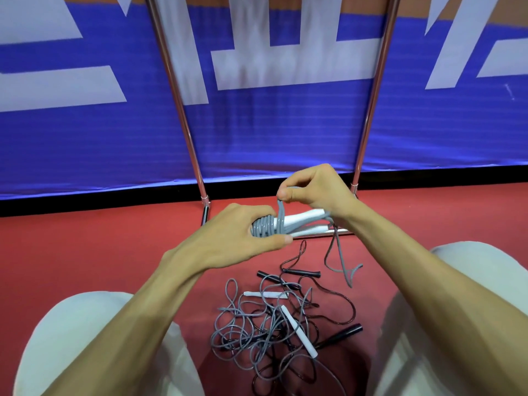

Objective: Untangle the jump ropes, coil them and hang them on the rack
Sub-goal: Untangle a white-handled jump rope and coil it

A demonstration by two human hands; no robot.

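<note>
My left hand [243, 232] grips a grey jump rope's two white handles [303, 221], held side by side with several turns of grey cord [264, 226] wound round them. My right hand [314, 188] pinches the same cord just above the handles; the loose grey end [341, 267] hangs down to the floor on the right. On the red floor between my knees lies a tangled pile of grey and black ropes [274, 330] with white handles [298, 330] and black handles [301, 272]. Two chrome rack posts [185, 121] [371, 110] rise behind my hands.
The rack's base bar [325, 234] runs along the floor behind the held handles. A blue and white banner [271, 132] hangs right behind the rack. My knees in light trousers [94, 332] [463, 310] flank the pile on the red floor [85, 247].
</note>
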